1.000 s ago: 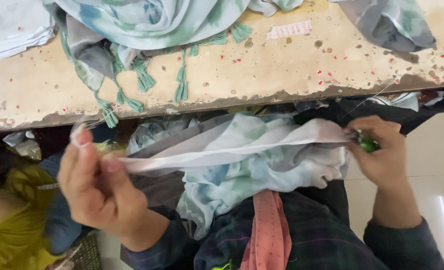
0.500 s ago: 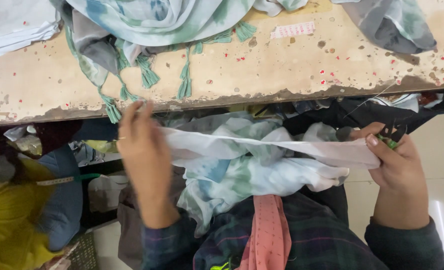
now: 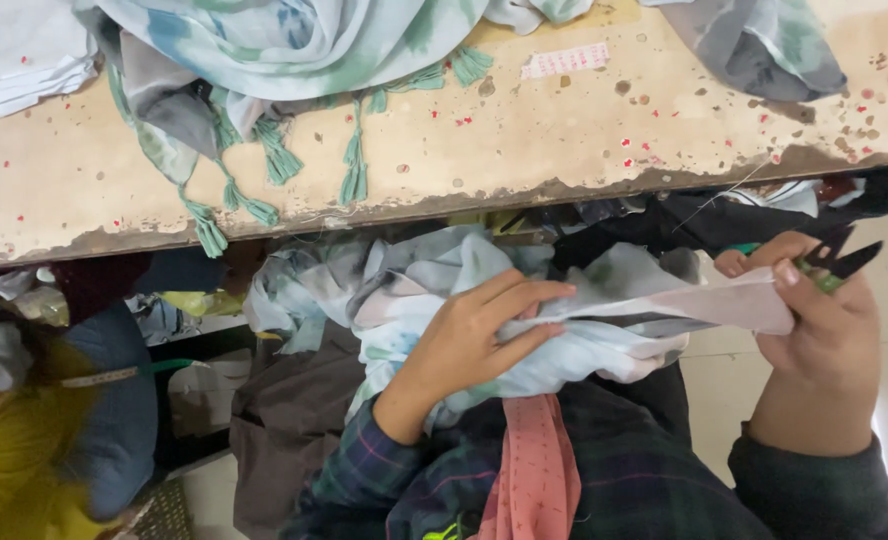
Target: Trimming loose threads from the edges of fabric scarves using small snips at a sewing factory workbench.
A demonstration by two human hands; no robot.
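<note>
Head view: a pale tie-dyed scarf (image 3: 584, 330), white with grey and green patches, lies bunched in the person's lap below the table edge. One edge of it is drawn out taut to the right as a narrow white band. The left hand (image 3: 474, 335) rests on the bunched cloth, fingers (image 3: 524, 300) extended and pressed together, gripping the fabric where the band begins. The right hand (image 3: 824, 320) pinches the far end of the band between thumb and forefinger and also holds small thread snips (image 3: 832, 268) with a green grip, the dark blades pointing up and right, parted. A pink cloth (image 3: 536, 465) hangs down over the plaid-clad lap.

Above, a worn wooden table (image 3: 564, 150), spotted with small red and white flecks, carries a similar scarf with teal tassels (image 3: 294, 60) draped over its front edge, a grey-patterned cloth (image 3: 764, 45) at upper right, and a small white label strip (image 3: 566, 60). At lower left sits a heap of yellow and blue fabric (image 3: 54, 430).
</note>
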